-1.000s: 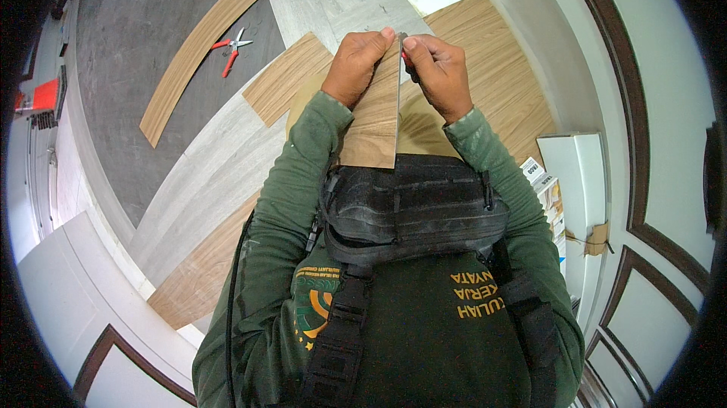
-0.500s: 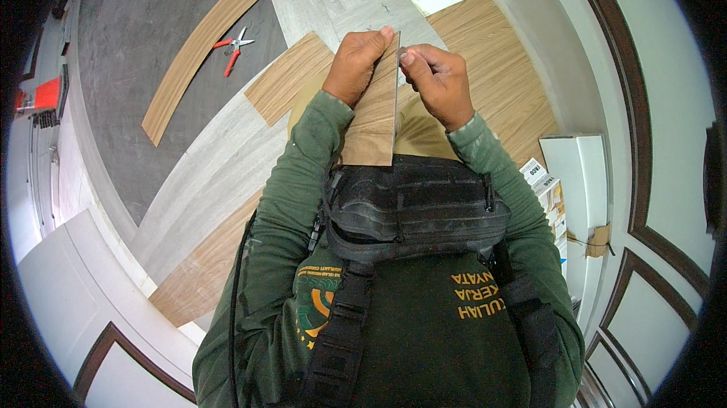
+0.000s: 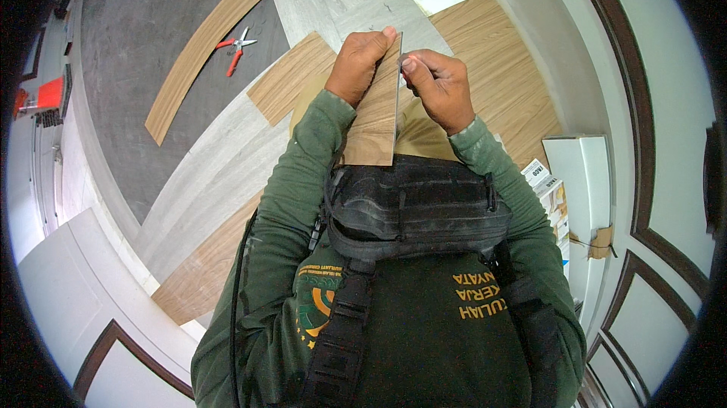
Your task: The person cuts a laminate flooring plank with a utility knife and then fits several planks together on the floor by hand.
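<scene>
A short wood-look floor plank [image 3: 372,135] is held on its edge, tilted, in front of my chest. My left hand [image 3: 357,63] grips its far end, thumb on top near the corner. On the other side of the plank's thin edge, my right hand [image 3: 441,88] is closed in a pinch, its fingertips right at that edge. A bit of red shows by the right thumb, but what the fingers hold is mostly hidden.
Red-handled snips [image 3: 236,51] lie on the dark floor beside a long wood-look plank [image 3: 189,67]. Grey planks [image 3: 216,162] and another wood-look plank [image 3: 291,79] lie nearer. White boxes [image 3: 577,181] stand at the right by the wall. A red brush [image 3: 51,94] is far left.
My right hand has shifted very slightly toward me along the plank's edge, and a bit of red now shows at its fingertips. My left hand keeps its grip.
</scene>
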`<state>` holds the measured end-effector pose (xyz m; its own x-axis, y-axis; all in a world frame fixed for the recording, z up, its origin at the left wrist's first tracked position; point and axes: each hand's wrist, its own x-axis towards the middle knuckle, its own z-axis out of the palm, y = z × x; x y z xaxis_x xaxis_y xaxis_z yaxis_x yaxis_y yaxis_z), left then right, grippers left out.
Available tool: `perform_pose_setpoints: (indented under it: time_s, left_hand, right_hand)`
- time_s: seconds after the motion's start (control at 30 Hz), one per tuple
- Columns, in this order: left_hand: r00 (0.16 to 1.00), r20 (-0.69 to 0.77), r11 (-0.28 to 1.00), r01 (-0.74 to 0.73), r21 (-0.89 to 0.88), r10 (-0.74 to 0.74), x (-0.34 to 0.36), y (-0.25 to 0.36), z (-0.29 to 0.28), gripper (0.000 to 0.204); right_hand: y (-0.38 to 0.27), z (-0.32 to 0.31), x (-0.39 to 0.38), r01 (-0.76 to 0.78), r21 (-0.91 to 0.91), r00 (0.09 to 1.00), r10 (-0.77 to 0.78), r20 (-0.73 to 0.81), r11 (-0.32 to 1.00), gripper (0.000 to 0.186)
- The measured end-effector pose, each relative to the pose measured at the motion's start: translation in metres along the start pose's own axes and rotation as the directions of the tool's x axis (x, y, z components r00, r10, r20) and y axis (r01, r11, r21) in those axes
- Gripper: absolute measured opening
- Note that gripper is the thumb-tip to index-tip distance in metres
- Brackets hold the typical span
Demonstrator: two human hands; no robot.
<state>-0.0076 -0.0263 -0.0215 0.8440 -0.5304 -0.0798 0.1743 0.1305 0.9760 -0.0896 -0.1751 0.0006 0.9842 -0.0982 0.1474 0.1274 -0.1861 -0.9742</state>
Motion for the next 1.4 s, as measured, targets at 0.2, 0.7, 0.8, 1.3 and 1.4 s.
perform_pose_setpoints:
  time_s: [0.2, 0.7, 0.8, 1.3, 1.4]
  left_hand:
    - [1.0, 0.006, 1.0, -0.017, 0.014, 0.017, 0.001, -0.001, 0.001, 0.05]
    - [0.999, -0.007, 0.998, 0.037, -0.048, -0.037, 0.011, -0.014, -0.006, 0.049]
    - [0.998, -0.032, 0.997, 0.055, -0.059, -0.057, 0.011, -0.014, -0.004, 0.049]
    - [0.994, -0.042, 0.992, 0.102, -0.068, -0.105, 0.016, -0.02, -0.004, 0.05]
    - [0.996, -0.04, 0.995, 0.083, -0.05, -0.085, 0.018, -0.02, -0.005, 0.051]
  right_hand:
    - [0.001, 0.0, 0.0, -0.016, 0.022, 1.0, 0.016, 0.011, 1.0, 0.022]
    - [0.007, 0.001, 0.002, 0.019, 0.055, 0.998, -0.023, 0.059, 0.998, 0.028]
    - [0.01, 0.002, 0.001, 0.03, 0.061, 0.997, -0.034, 0.068, 0.998, 0.03]
    - [0.007, 0.0, -0.001, -0.053, 0.116, 0.996, 0.044, 0.075, 0.992, 0.024]
    - [0.008, 0.0, -0.001, -0.03, 0.1, 0.997, 0.022, 0.074, 0.995, 0.024]
